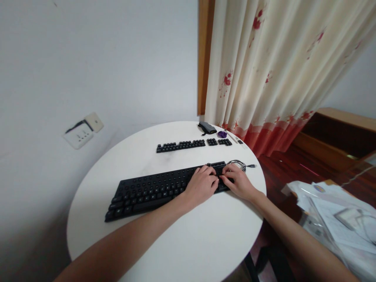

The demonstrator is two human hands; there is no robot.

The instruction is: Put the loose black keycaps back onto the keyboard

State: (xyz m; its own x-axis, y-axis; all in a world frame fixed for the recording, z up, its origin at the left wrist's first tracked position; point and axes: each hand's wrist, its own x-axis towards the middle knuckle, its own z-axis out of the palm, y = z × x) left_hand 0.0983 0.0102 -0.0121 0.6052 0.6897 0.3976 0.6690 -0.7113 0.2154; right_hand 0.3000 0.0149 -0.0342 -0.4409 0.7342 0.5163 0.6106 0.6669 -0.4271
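A black keyboard (147,190) lies across a round white table (190,243). Both hands rest on its right end. My left hand (202,184) has its fingers curled down onto the keys. My right hand (238,181) is beside it, fingers bent and pinched at the keys near the left hand's fingertips. What the fingertips grip, if anything, is too small to see. Rows of loose black keycaps (180,146) lie in a line farther back on the table. The keyboard's coiled cable (239,164) sits just behind my right hand.
At the table's far edge lie a small dark grey case (207,127), a purple object (222,134) and a thin white stick (232,138). A flowered curtain (279,70) hangs behind. Papers in plastic (337,219) are piled at the right. A wall socket (79,135) is at the left.
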